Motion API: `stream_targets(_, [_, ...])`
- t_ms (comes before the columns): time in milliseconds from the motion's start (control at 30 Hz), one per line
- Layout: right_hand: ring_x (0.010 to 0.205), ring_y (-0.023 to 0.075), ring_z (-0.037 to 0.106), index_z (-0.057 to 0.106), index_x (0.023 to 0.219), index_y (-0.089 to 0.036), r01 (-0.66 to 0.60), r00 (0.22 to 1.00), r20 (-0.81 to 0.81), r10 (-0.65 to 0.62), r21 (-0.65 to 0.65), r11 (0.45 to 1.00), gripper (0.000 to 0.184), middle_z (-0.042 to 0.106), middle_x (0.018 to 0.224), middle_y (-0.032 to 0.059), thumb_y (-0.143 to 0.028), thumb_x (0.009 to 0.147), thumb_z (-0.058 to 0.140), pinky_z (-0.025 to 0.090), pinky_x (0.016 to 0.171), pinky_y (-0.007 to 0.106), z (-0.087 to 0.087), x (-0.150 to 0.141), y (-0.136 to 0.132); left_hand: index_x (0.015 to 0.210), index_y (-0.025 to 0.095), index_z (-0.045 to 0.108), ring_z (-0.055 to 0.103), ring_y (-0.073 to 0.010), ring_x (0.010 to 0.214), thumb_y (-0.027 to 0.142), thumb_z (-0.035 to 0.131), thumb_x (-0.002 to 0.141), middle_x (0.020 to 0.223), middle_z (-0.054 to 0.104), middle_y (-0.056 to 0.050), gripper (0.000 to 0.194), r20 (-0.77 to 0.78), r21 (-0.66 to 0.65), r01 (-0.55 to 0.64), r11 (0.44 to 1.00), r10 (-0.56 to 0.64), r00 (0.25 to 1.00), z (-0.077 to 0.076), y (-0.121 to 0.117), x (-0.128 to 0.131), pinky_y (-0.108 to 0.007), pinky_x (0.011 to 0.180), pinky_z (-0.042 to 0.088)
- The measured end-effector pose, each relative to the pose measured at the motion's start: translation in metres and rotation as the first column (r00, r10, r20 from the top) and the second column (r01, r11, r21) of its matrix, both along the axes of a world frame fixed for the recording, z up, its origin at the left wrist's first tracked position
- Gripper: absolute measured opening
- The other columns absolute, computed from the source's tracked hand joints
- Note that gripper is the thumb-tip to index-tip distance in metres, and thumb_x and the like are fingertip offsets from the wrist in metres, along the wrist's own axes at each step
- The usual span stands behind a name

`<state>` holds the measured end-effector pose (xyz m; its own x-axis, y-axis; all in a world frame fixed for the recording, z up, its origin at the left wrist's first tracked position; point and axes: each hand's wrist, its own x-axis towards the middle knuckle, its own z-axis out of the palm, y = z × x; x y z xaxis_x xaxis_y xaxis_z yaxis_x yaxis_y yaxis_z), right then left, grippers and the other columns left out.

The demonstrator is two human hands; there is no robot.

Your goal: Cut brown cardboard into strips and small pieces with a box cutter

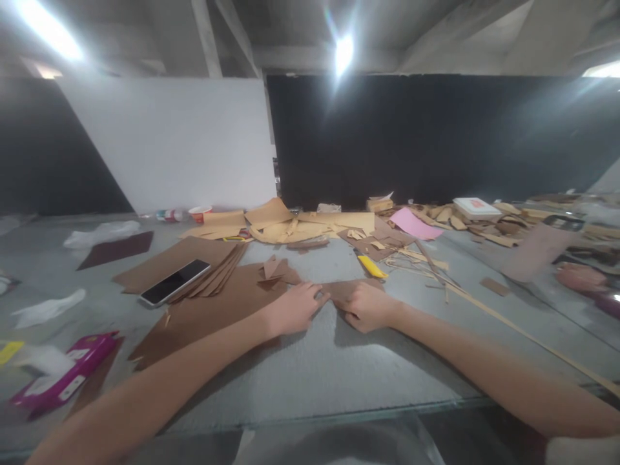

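Observation:
Between my hands, a small flat brown leather-like piece point(356, 285) lies on the grey table point(300, 381). My left hand point(298, 309) rests with bent fingers at the piece's left corner, beside a large brown sheet point(208, 323). Closed over the piece's near edge, my right hand point(365, 306) grips it, partly covering it. Small folded brown scraps point(274, 268) lie just beyond my left hand. A yellow utility knife point(372, 266) sits past my right hand.
At left are a phone point(175, 282) on stacked brown sheets point(159, 261) and a purple device point(68, 374). Tan scraps point(310, 226), a pink sheet point(415, 223) and a white box point(476, 208) line the back. Another person's hand point(581, 278) shows at right, near thin strips point(508, 316).

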<state>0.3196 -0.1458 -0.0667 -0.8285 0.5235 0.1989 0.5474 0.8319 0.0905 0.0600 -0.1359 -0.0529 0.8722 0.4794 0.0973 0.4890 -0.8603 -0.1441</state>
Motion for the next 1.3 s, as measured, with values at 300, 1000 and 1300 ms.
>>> stream_targets(300, [0.075, 0.0194, 0.066, 0.081, 0.113, -0.02, 0.053, 0.995, -0.074, -0.06, -0.097, 0.994, 0.034, 0.078, 0.085, 0.008, -0.017, 0.094, 0.053, 0.042, 0.07, 0.029, 0.004, 0.007, 0.005, 0.148, 0.008, 0.057, 0.055, -0.0341, 0.134, 0.007, 0.052, 0.092, 0.145, 0.059, -0.024, 0.056, 0.035, 0.028, -0.015, 0.999, 0.014, 0.999, -0.006, -0.003, -0.001, -0.046, 0.111, 0.048])
stream_targets(1000, [0.065, 0.0181, 0.065, 0.083, 0.103, -0.022, 0.106, 0.993, -0.048, -0.11, -0.075, 0.992, 0.031, 0.078, 0.077, 0.0065, -0.018, 0.092, 0.054, 0.036, 0.063, 0.03, 0.015, 0.0, -0.003, 0.147, 0.012, 0.057, 0.057, -0.0323, 0.13, 0.007, 0.05, 0.092, 0.143, 0.061, -0.02, 0.056, 0.107, -0.02, -0.033, 0.999, 0.035, 0.994, -0.008, -0.003, -0.002, -0.047, 0.108, 0.051])
stream_targets(1300, [0.074, 0.0213, 0.069, 0.075, 0.13, -0.022, 0.156, 0.987, -0.031, -0.158, -0.06, 0.986, 0.041, 0.08, 0.09, 0.0091, -0.02, 0.099, 0.049, 0.039, 0.067, 0.031, 0.013, -0.009, -0.003, 0.144, 0.011, 0.061, 0.057, -0.0317, 0.129, 0.007, 0.05, 0.092, 0.14, 0.064, -0.021, 0.053, 0.15, -0.043, -0.01, 0.999, 0.017, 0.989, -0.007, 0.0, -0.002, -0.048, 0.111, 0.051])
